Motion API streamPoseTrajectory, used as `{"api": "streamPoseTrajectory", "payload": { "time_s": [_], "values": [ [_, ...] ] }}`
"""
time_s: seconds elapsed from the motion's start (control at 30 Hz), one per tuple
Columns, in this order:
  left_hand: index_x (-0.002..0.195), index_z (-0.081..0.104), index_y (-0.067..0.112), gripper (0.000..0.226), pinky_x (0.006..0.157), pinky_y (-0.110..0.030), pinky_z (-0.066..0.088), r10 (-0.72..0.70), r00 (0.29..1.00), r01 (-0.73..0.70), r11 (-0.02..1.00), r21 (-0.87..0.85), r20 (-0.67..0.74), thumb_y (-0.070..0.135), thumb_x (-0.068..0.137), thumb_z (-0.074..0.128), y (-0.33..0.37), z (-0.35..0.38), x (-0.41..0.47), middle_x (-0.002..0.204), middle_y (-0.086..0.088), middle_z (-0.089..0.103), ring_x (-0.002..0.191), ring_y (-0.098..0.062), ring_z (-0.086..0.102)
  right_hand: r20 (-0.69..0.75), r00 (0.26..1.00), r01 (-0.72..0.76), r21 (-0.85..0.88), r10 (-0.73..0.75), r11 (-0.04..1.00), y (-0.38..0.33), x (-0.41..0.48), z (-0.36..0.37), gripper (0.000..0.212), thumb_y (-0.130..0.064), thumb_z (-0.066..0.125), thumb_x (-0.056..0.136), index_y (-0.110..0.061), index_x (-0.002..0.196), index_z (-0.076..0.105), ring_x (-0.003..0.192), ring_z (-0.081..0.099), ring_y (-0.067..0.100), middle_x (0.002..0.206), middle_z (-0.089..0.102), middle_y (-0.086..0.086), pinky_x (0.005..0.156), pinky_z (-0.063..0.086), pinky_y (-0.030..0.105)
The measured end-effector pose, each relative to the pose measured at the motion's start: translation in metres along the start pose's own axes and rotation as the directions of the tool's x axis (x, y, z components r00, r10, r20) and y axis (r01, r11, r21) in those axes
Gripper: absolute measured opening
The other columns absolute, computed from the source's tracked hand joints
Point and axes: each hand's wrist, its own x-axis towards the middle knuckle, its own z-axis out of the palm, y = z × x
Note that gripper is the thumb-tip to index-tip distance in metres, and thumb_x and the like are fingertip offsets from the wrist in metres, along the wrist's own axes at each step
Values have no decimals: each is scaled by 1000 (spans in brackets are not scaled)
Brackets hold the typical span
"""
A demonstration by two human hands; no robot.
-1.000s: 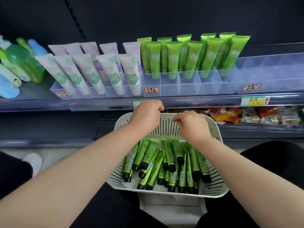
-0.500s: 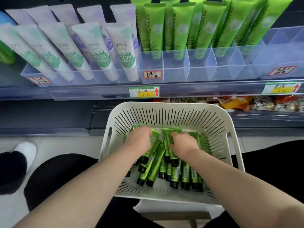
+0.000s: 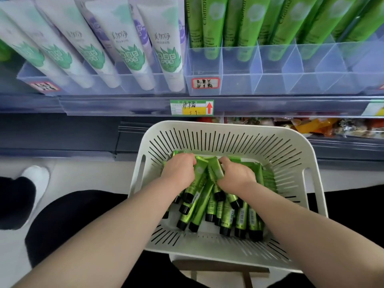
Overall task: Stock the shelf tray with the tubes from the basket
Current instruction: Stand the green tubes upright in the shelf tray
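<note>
While both my grips are down in the basket [image 3: 228, 126], the left grip [image 3: 179, 172] curls over the crimped ends of several tubes [image 3: 201, 206] and the right grip [image 3: 236, 177] closes round another bunch. They are gathering handfuls, I judge, to save trips. Just above the basket, the clear shelf tray [image 3: 270, 84] has unfilled front slots. Its shelved green tubes [image 3: 209, 28] read "Chamom…", the white tubes [image 3: 166, 48] beside them say "moxam", and the price tag [image 3: 191, 107] carries a red arrow.
</note>
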Motion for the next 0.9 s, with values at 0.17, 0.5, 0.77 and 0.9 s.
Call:
{"api": "streamPoseTrajectory", "payload": {
  "time_s": [0.17,0.5,0.77,0.9],
  "values": [
    [109,59,8,22,66,-33,48,4,999,-6,999,44,50,-1,90,54,15,10,9,96,-7,61,87,-23,61,-102,990,115,148,-101,982,20,-13,-8,39,-32,49,87,-24,125,42,69,54,18,99,66,-5,48,37,26],
    [132,38,2,54,93,-40,48,-65,995,48,976,211,73,-14,81,51,36,38,17,112,-21,58,112,-34,51,-286,955,203,451,-74,869,46,-40,-23,24,-20,55,89,-27,108,42,41,49,4,65,59,-5,35,33,16],
    [136,36,0,62,103,-36,42,-173,974,133,960,247,148,-9,79,59,42,38,20,124,-20,53,125,-34,43,-322,937,263,397,-135,879,52,-51,-32,22,-24,53,94,-29,115,52,48,52,2,78,64,-10,44,42,22],
    [134,48,9,60,94,-30,49,-220,944,190,972,140,247,7,79,74,36,35,22,122,-11,57,113,-26,56,-358,919,294,346,-164,891,52,-56,-37,20,-24,54,94,-30,113,54,47,49,0,73,62,-12,43,34,16]
  ]
}}
